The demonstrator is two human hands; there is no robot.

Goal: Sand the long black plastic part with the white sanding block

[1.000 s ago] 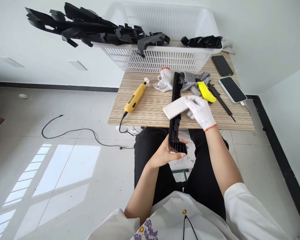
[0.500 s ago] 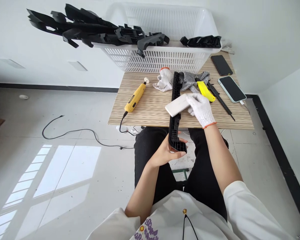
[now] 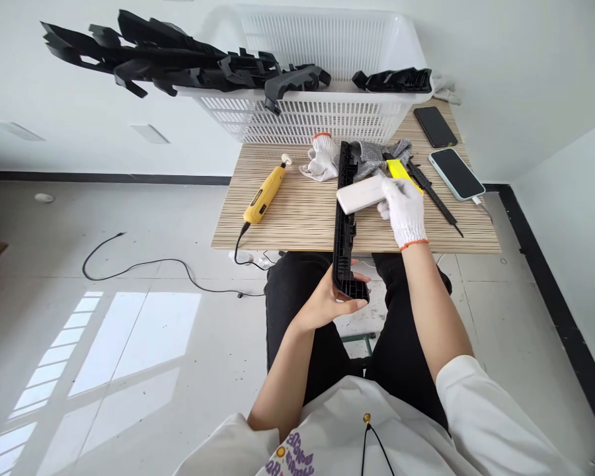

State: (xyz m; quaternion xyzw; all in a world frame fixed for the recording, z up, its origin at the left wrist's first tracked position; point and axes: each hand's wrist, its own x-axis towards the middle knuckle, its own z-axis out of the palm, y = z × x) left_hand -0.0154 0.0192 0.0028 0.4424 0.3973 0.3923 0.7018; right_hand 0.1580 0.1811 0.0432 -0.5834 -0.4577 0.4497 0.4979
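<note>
A long black plastic part [image 3: 344, 218] lies lengthwise across the striped wooden table [image 3: 297, 211], its near end hanging over the front edge. My bare left hand [image 3: 330, 301] grips that near end above my lap. My right hand [image 3: 402, 210], in a white knit glove, holds a white rectangular block [image 3: 361, 194] flat against the part's far half. A yellow utility knife [image 3: 401, 173] lies just beyond the gloved hand, partly hidden by it.
A white slatted basket [image 3: 327, 112] stands at the table's back, with several black parts [image 3: 178, 59] across its rim. A yellow rotary tool [image 3: 265, 195] with a cord lies left. A spare glove [image 3: 322, 162], a grey cloth [image 3: 377, 155] and two phones [image 3: 449, 155] lie behind and right.
My right hand has slid the white block along the black part, away from me. My left hand has kept its grip on the near end.
</note>
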